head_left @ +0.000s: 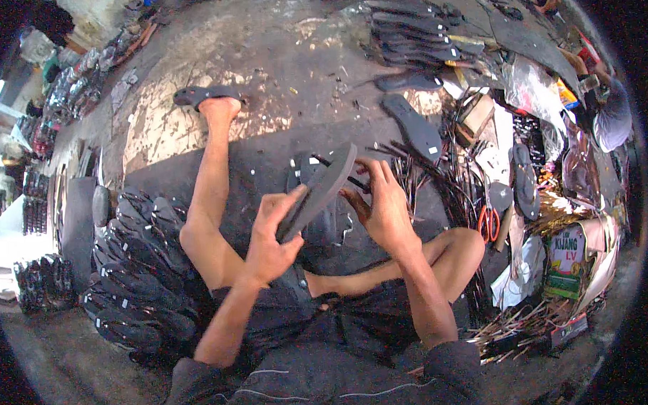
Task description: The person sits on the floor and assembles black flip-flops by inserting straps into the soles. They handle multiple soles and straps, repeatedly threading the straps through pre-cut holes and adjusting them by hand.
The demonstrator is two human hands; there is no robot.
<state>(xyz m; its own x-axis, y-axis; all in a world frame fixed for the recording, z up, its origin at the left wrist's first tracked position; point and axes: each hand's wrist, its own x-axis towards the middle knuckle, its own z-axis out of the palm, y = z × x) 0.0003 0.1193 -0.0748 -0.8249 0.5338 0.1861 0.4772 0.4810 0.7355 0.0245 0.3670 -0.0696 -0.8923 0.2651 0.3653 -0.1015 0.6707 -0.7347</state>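
Above my lap, a dark grey flip-flop point(325, 190) is tilted on edge, its toe end up and to the right. My left hand point(269, 236) grips the lower end, thumb and fingers on either side of the sole. Close to the upper end, my right hand point(387, 213) has its fingers bent around a thin black strap point(359, 185) that sticks out from the sole. Part of the strap is hidden by the sole and the fingers. On the dark mat beneath, some black items lie partly covered by the flip-flop.
A heap of black sandals point(145, 280) lies by my left leg. Loose soles point(413, 128) and a row of stacked soles point(412, 35) sit ahead right. Orange-handled scissors point(489, 224), black strips point(448, 187) and a printed sack point(565, 258) are at right. Another person point(612, 114) is at far right.
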